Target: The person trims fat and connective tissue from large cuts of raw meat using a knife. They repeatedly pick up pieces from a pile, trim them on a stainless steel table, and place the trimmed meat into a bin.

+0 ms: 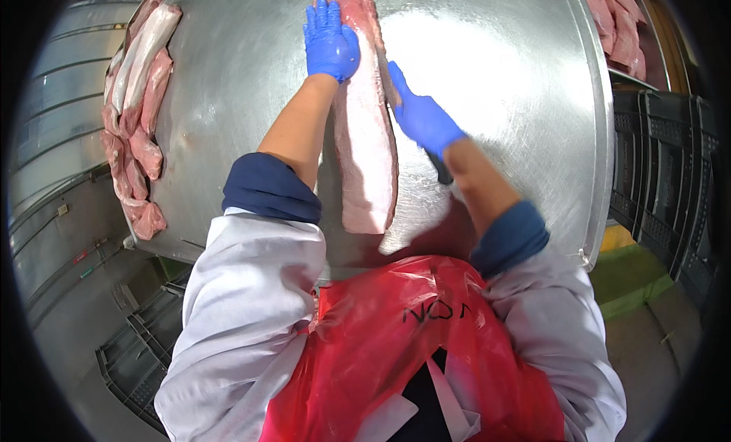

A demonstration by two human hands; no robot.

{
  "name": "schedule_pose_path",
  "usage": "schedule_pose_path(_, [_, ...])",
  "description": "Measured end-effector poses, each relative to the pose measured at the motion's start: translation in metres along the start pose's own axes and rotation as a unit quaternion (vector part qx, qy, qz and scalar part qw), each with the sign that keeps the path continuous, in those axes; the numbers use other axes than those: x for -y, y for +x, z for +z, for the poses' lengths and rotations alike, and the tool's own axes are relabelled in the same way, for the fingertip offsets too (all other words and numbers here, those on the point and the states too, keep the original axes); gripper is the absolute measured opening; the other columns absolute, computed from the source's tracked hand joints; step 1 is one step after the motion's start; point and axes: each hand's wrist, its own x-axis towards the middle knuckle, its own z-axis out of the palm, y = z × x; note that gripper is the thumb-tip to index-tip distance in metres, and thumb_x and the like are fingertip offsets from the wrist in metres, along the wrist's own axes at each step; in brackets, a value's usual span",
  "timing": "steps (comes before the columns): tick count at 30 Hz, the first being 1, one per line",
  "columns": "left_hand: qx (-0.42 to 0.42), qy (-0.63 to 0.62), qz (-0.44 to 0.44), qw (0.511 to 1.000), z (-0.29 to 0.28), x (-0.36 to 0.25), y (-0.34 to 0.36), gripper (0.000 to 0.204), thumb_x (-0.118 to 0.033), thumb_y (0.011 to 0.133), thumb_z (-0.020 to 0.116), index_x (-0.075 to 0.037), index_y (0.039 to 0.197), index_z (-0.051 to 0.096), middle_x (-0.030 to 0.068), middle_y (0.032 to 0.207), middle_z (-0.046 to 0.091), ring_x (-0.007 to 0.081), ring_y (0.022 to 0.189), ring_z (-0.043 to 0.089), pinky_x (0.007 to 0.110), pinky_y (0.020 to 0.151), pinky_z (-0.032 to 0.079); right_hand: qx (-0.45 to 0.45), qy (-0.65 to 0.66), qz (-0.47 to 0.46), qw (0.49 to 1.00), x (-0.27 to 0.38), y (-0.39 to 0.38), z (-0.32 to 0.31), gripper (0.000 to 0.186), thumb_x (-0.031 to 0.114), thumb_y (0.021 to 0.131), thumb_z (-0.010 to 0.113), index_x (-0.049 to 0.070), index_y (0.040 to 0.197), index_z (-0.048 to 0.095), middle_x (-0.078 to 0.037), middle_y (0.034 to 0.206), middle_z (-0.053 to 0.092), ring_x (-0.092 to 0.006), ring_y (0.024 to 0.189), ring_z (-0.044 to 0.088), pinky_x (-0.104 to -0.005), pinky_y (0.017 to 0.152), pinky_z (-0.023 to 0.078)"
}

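Note:
A long pork loin [367, 160], pale fat upward and pinker at its far end, lies lengthwise on the steel table [244, 84]. My left hand [332, 50], in a blue glove, rests flat on the far part of the loin with its fingers stretched out. Just right of the meat is my blue-gloved right hand [428, 121], wrapped round a knife [444, 172]. The knife's dark handle end sticks out below that hand, and its index finger points forward. Most of the blade is hidden or lost in glare beside the loin's right edge.
Several trimmed meat strips [137, 99] lie along the table's left edge. Beyond the right edge, a metal tray [643, 80] holds more pieces of meat. Black plastic crates [659, 175] stand at the right, and others [141, 351] at lower left.

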Motion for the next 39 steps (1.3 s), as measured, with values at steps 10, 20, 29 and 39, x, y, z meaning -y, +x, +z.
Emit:
schedule_pose_path(10, [0.037, 0.052, -0.077, 0.995, -0.018, 0.008, 0.026, 0.073, -0.032, 0.096, 0.043, 0.006, 0.154, 0.021, 0.0280, 0.163, 0.014, 0.0428, 0.152, 0.012, 0.052, 0.123, 0.014, -0.015, -0.002, 0.088, 0.996, 0.000, -0.096, -0.001, 0.076, 0.005, 0.089, 0.043, 0.019, 0.159, 0.017, -0.031, 0.092, 0.068, -0.0478, 0.081, 0.068, -0.0552, 0.077, 0.054])
schedule_pose_path(20, [0.056, -0.076, 0.028, 0.995, -0.041, -0.095, -0.144, 0.077, -0.026, 0.087, 0.056, -0.001, 0.154, 0.029, 0.0327, 0.161, 0.011, 0.0523, 0.149, 0.011, 0.058, 0.120, 0.013, -0.103, -0.030, 0.017, 0.994, -0.047, -0.062, -0.019, 0.073, 0.014, 0.097, 0.044, 0.026, 0.160, 0.011, -0.030, 0.079, 0.065, -0.0448, 0.075, 0.067, -0.0523, 0.073, 0.052])
schedule_pose_path(29, [0.031, -0.073, 0.009, 0.997, -0.041, -0.106, -0.152, 0.068, -0.018, 0.087, 0.050, -0.003, 0.152, 0.036, 0.0302, 0.161, 0.016, 0.0522, 0.148, 0.014, 0.059, 0.120, 0.015, -0.026, 0.041, -0.033, 0.998, -0.049, -0.101, -0.013, 0.073, 0.012, 0.094, 0.043, 0.024, 0.161, 0.015, -0.024, 0.075, 0.065, -0.0291, 0.058, 0.064, -0.0417, 0.066, 0.055])
schedule_pose_path(39, [0.030, -0.035, -0.011, 0.999, -0.038, -0.103, -0.144, 0.068, -0.022, 0.090, 0.047, -0.004, 0.154, 0.032, 0.0301, 0.162, 0.014, 0.0497, 0.150, 0.011, 0.058, 0.121, 0.010, 0.025, 0.030, 0.028, 0.999, -0.021, -0.068, -0.007, 0.072, 0.014, 0.097, 0.039, 0.026, 0.161, 0.008, -0.024, 0.075, 0.066, -0.0298, 0.052, 0.061, -0.0428, 0.060, 0.055])
